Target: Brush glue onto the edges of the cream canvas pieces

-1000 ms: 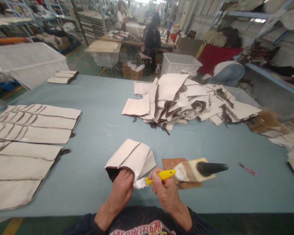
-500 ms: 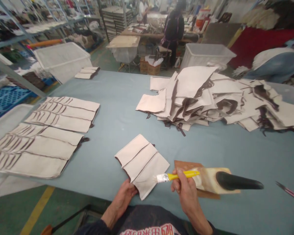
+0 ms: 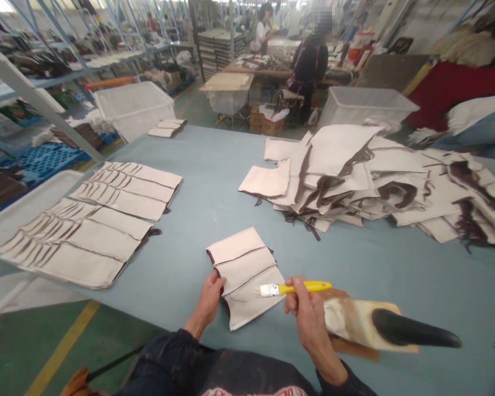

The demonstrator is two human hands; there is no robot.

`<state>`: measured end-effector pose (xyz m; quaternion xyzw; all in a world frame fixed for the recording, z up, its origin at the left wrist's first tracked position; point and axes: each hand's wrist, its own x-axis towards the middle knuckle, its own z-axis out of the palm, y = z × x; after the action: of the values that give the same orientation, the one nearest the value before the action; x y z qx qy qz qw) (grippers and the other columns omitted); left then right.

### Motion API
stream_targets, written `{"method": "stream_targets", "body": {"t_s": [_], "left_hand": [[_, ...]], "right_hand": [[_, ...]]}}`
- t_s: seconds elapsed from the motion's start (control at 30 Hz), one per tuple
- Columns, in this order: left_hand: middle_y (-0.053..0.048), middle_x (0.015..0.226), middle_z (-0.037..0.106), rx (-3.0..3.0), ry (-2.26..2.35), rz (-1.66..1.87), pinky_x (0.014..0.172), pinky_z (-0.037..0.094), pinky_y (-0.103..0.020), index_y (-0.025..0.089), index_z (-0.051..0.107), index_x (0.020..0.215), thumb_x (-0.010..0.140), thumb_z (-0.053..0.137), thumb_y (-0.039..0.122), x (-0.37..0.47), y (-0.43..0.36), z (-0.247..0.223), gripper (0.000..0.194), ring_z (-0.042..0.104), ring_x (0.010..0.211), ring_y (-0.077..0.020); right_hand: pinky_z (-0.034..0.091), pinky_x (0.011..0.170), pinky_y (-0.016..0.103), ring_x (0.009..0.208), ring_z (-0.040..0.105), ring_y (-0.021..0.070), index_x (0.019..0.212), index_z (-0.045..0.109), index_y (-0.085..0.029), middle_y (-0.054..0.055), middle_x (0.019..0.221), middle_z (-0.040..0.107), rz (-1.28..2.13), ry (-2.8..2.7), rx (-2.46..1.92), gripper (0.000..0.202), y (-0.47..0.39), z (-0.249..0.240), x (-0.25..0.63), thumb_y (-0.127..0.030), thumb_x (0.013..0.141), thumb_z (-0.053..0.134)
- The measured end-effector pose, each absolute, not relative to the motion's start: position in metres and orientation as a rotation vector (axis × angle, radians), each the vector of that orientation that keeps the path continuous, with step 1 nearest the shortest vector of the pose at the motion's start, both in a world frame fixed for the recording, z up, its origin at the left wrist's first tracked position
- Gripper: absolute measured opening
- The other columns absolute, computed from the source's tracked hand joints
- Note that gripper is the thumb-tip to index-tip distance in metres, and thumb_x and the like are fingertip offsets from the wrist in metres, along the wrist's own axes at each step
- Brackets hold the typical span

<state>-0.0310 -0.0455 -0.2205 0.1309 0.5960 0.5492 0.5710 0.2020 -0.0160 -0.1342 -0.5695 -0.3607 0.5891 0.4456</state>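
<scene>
Pinching the cream cloth piece (image 3: 247,269) by its left edge at 12 o'clock, the left hand (image 3: 208,301) seems to steady it; the right hand (image 3: 307,311) grips the yellow brush (image 3: 313,286), bristles over the cloth. The smeared board (image 3: 355,322) sits at 2, probably for easy reach. Farther, overlapped stacks (image 3: 88,239) lie at 10, a jumbled pile (image 3: 342,148) at 1.

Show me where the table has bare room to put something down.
Bare table shows between the overlapped pieces on the left and the jumbled pile, and in a band between that pile and the black-handled tool. It is crowded in the near middle, where the left hand holds a striped piece and the right hand the brush.
</scene>
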Motion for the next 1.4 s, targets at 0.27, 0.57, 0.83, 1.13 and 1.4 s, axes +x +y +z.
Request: {"method": "stream_targets", "body": {"t_s": [0.27,0.57,0.83,1.13,1.4], "left_hand": [[-0.006,0.102,0.083,0.604,1.306,1.145,0.086,0.059,-0.033,0.017,0.07,0.119,0.066,0.068,0.021,-0.028,-0.025,-0.146,0.053,0.076,0.104,-0.0283],[-0.005,0.097,0.081,0.866,1.223,1.028,0.078,0.058,-0.032,0.019,0.073,0.114,0.064,0.056,0.021,-0.016,-0.023,-0.093,0.052,0.074,0.097,-0.0267],[-0.001,0.083,0.078,0.734,1.125,0.947,0.063,0.052,-0.025,0.019,0.075,0.105,0.061,0.057,0.021,-0.021,-0.029,-0.073,0.048,0.073,0.08,-0.0226],[0.001,0.071,0.073,0.747,1.084,0.912,0.059,0.047,-0.022,0.019,0.075,0.094,0.057,0.057,0.02,-0.017,-0.035,-0.058,0.041,0.066,0.068,-0.018],[0.003,0.068,0.069,0.774,1.08,0.854,0.056,0.041,-0.017,0.014,0.074,0.094,0.057,0.057,0.021,-0.013,-0.041,-0.051,0.041,0.054,0.061,-0.0105]], "right_hand": [[0.036,0.051,0.025,0.048,0.043,0.0116,0.087,0.066,-0.019,-0.006,0.053,0.047,1.322,-1.28,-1.201,0.049,0.01,-0.099,0.191,-0.066,0.1,0.057],[0.044,0.059,0.026,0.055,0.052,0.0128,0.091,0.072,-0.02,-0.003,0.061,0.056,1.193,-1.658,-0.994,0.037,0.027,-0.075,0.16,-0.048,0.105,0.053],[0.044,0.056,0.028,0.051,0.051,0.0139,0.091,0.071,-0.021,-0.003,0.058,0.056,1.109,-1.489,-1.056,0.041,0.008,-0.073,0.166,-0.054,0.107,0.052],[0.043,0.053,0.025,0.049,0.05,0.0121,0.089,0.07,-0.019,-0.004,0.055,0.054,1.012,-1.466,-1.005,0.042,-0.002,-0.056,0.171,-0.053,0.108,0.051],[0.045,0.053,0.025,0.05,0.052,0.0123,0.092,0.071,-0.022,-0.003,0.06,0.056,0.794,-1.635,-0.936,0.03,-0.016,-0.055,0.181,-0.039,0.108,0.052]]}}
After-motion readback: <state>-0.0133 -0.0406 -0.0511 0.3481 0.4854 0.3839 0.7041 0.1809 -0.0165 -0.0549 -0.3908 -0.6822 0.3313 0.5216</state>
